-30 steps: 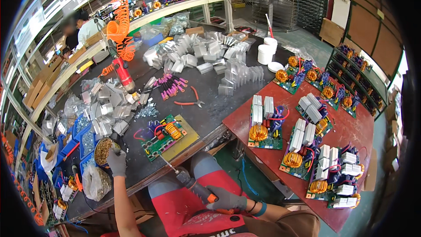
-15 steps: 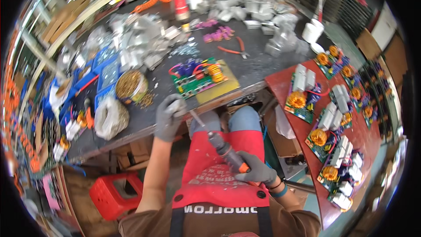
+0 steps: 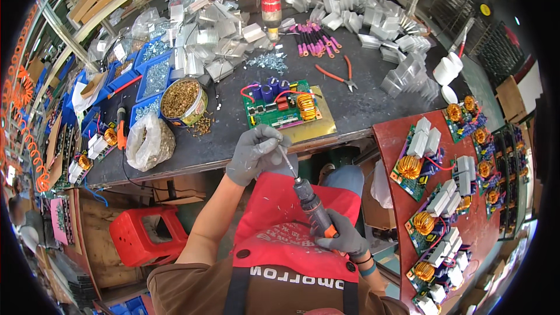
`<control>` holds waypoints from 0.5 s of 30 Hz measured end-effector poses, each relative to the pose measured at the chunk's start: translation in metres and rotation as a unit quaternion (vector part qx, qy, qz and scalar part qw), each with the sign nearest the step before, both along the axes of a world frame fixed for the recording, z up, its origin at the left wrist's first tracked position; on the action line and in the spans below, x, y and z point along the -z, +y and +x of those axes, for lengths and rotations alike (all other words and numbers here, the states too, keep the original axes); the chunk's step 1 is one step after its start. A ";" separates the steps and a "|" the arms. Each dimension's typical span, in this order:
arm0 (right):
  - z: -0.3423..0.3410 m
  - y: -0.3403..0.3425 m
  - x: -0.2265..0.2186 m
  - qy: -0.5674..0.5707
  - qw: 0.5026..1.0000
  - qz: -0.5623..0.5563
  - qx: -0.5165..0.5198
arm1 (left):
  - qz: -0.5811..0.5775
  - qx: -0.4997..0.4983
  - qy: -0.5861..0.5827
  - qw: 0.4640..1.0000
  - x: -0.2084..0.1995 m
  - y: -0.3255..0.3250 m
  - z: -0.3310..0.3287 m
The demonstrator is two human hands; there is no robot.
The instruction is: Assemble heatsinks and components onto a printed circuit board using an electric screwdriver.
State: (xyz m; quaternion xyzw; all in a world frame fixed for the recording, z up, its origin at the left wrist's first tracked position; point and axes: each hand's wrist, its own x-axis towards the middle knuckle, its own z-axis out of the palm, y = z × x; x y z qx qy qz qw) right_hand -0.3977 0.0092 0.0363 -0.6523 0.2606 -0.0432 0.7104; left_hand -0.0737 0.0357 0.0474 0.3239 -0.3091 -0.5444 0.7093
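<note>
My right hand (image 3: 345, 234), in a grey glove, is wrapped round a dark electric screwdriver (image 3: 315, 210) with an orange end, held over my red apron. Its long thin bit (image 3: 288, 160) points up and away toward the bench. My gloved left hand (image 3: 256, 150) is closed at the bit's tip, thumb and fingers pinched together; what lies between them is too small to tell. Just beyond it, a green circuit board (image 3: 280, 118) with purple capacitors and an orange copper coil (image 3: 306, 107) rests partly over a brass-coloured plate (image 3: 324, 128) at the bench's front edge.
Left stand an open bag (image 3: 153, 146), a tub of small brass-coloured parts (image 3: 182, 100) and blue screw bins (image 3: 156, 79). Heat sinks (image 3: 216, 35), a red power tool (image 3: 270, 0), purple-ended cables (image 3: 315, 41) and pliers (image 3: 344, 76) lie behind. Finished-looking boards fill the red table (image 3: 385, 140).
My left hand has come to the screwdriver bit's tip, its fingers now meeting it. The screwdriver stays in my right hand. The whole view has shifted slightly.
</note>
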 end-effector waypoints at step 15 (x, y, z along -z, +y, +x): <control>0.007 -0.043 0.008 -0.080 0.949 0.305 -0.026 | 0.033 0.035 -0.065 0.997 -0.002 -0.027 0.012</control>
